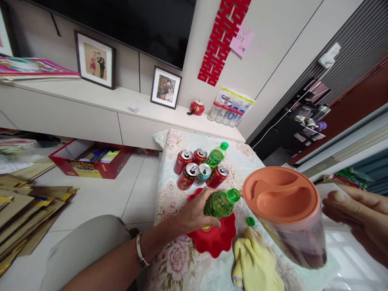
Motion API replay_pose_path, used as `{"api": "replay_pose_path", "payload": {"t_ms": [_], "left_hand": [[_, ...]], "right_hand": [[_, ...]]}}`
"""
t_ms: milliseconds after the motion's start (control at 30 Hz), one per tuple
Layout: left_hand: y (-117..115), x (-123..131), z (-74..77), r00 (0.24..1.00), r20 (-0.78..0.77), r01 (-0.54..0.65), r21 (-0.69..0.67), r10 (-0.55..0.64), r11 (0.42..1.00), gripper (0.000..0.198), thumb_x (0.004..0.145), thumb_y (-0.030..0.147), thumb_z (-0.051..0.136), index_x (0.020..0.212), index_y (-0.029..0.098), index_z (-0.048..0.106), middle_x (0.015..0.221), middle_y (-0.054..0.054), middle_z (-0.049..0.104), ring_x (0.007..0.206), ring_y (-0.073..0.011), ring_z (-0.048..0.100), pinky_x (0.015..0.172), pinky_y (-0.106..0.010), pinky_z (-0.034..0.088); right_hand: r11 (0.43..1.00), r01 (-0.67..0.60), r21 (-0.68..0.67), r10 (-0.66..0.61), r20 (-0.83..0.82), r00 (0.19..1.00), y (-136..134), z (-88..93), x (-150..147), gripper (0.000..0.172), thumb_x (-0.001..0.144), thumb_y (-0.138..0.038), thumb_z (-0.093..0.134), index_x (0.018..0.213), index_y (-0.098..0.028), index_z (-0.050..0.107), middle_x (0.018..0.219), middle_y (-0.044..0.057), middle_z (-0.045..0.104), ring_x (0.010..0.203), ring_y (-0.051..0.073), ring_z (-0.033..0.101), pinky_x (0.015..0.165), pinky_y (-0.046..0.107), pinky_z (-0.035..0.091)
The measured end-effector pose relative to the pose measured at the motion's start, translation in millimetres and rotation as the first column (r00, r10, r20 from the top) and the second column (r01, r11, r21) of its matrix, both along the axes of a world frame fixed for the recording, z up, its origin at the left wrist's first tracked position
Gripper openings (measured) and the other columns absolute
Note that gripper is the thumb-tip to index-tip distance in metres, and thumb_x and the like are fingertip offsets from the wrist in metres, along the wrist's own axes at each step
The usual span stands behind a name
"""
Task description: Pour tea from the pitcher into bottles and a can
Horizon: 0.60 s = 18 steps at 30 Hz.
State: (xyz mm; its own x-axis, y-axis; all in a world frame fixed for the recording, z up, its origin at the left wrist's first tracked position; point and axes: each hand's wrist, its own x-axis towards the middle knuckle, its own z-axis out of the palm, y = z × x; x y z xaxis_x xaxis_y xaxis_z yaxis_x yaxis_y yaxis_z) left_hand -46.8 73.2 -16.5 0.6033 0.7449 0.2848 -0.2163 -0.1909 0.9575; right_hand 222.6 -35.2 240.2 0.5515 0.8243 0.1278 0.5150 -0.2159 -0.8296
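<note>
My left hand (pixel 197 212) is wrapped round an uncapped plastic bottle (pixel 220 203) with a green label, tilted to the right above a red scalloped tray (pixel 216 244). In my right hand (pixel 357 210) is the handle of a clear pitcher (pixel 298 242) with an orange lid (pixel 280 194) and dark liquid inside. The bottle's open mouth is close to the lid's left edge; whether they touch I cannot tell. A loose green cap (pixel 250 221) lies on the tablecloth, just above a crumpled yellow cloth (pixel 257 260).
Several red cans (pixel 188 176), a small teal can (pixel 203 174) and a capped green bottle (pixel 217 155) stand behind the tray. Beyond the table (pixel 169 194) runs a white cabinet (pixel 133 106) with framed photos and lidded jars. Flattened cardboard (pixel 27 218) and a red box (pixel 91 159) are at left.
</note>
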Motion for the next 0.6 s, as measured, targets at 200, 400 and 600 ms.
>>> {"api": "replay_pose_path", "payload": {"t_ms": [200,400,600], "left_hand": [[1,0,-0.1,1.000,-0.013,0.003,0.018,-0.003,1.000,0.098,0.066,0.074,0.091,0.142,0.023,0.057,0.137,-0.013,0.061,0.129,-0.0380,0.060,0.117,-0.054,0.047],[1,0,-0.9,1.000,-0.013,0.013,-0.001,-0.013,1.000,0.098,0.066,0.074,0.091,0.143,0.025,0.057,0.141,-0.013,0.060,0.131,-0.0376,0.060,0.116,-0.052,0.048],[0,0,-1.9,1.000,-0.014,0.009,-0.010,-0.009,1.000,0.097,0.066,0.068,0.094,0.144,0.025,0.057,0.141,-0.013,0.061,0.131,-0.0383,0.060,0.116,-0.052,0.048]], "right_hand": [[0.999,-0.043,-0.023,0.040,-0.127,0.991,-4,-2.7,12,0.044,0.042,-0.057,0.101,0.069,-0.027,0.084,0.062,0.006,0.073,0.060,0.021,0.064,0.055,0.026,0.055],[0.998,-0.048,-0.030,0.044,-0.129,0.991,-6,-3.0,16,0.044,0.043,-0.057,0.101,0.070,-0.027,0.084,0.069,0.007,0.078,0.066,0.021,0.068,0.060,0.025,0.057],[0.999,-0.045,-0.026,0.041,-0.154,0.987,-6,-4.4,19,0.044,0.043,-0.055,0.101,0.076,-0.030,0.087,0.073,0.006,0.080,0.070,0.023,0.072,0.064,0.025,0.060]]}}
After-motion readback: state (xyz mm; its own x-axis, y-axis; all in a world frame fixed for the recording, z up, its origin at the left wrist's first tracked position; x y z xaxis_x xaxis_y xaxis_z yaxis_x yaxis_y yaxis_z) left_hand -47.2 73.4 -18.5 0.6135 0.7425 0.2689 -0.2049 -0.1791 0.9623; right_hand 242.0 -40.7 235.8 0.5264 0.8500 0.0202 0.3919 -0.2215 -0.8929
